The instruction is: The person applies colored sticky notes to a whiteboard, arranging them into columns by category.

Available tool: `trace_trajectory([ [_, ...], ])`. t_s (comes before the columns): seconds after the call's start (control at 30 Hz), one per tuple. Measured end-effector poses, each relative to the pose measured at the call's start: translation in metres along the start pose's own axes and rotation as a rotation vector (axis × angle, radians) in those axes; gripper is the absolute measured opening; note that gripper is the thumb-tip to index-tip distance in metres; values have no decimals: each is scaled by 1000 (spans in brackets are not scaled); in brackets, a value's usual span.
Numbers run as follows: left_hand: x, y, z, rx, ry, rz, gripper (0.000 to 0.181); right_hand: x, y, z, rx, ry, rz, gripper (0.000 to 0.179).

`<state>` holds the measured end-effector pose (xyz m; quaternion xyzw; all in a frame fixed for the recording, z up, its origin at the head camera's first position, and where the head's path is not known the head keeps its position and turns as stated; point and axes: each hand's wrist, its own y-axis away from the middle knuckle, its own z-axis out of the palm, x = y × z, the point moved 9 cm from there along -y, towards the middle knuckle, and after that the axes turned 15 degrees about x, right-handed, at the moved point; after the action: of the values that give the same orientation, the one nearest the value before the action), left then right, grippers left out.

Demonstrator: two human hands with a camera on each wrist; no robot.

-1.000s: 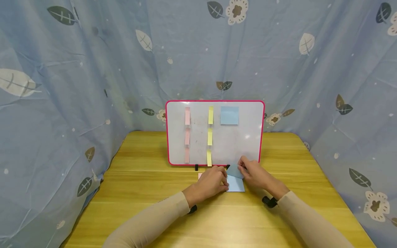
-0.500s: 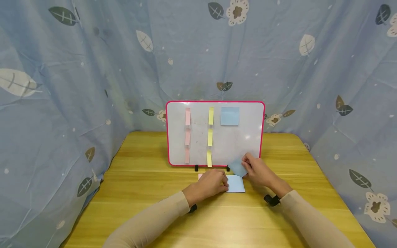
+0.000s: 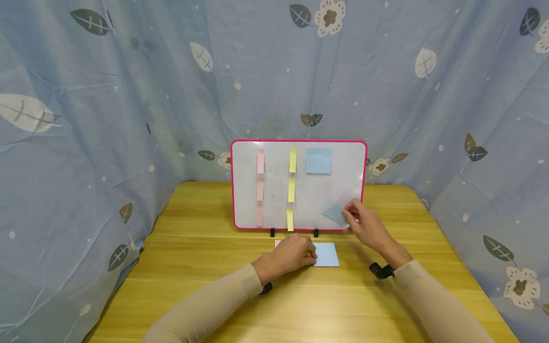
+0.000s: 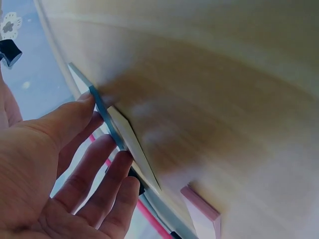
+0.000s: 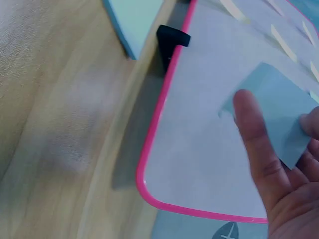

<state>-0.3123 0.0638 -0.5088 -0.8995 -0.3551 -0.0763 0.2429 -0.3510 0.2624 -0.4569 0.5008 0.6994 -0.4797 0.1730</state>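
Observation:
My right hand [image 3: 368,227] pinches a loose blue sticky note [image 5: 276,99] in front of the lower right of the whiteboard [image 3: 274,166]. The note hangs tilted, one corner pointing left. On the table, my left hand [image 3: 291,252] holds the blue sticky note pad [image 3: 328,255], thumb and fingers at its edges. In the left wrist view the pad's blue edge [image 4: 105,115] shows between thumb and fingertips. Beside it lie a pale yellowish pad [image 4: 133,147] and a pink pad [image 4: 202,211], mostly hidden by the left hand in the head view.
The pink-rimmed whiteboard stands on black feet [image 3: 316,233]. It bears a column of pink strips [image 3: 260,189], a column of yellow strips [image 3: 291,190] and one blue note [image 3: 319,161] at upper right. A patterned curtain [image 3: 257,71] surrounds the wooden table [image 3: 193,214].
My right hand has peeled the blue note off the pad and lifted it up and to the right, in front of the whiteboard. The left hand has stayed at the pad.

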Motion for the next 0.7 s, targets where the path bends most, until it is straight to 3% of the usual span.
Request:
trace_trajectory([
  [0.33,0,-1,-1,-42,4,8,12,-19,-1,-14,144,57,-154,7],
  [0.53,1,1,-2,-68,12,58,18,-28,-1,-18,209,56,-209,10],
  [0.7,2,2,-4,-63,24,111,17,-35,-2,-15,232,20,-270,24],
])
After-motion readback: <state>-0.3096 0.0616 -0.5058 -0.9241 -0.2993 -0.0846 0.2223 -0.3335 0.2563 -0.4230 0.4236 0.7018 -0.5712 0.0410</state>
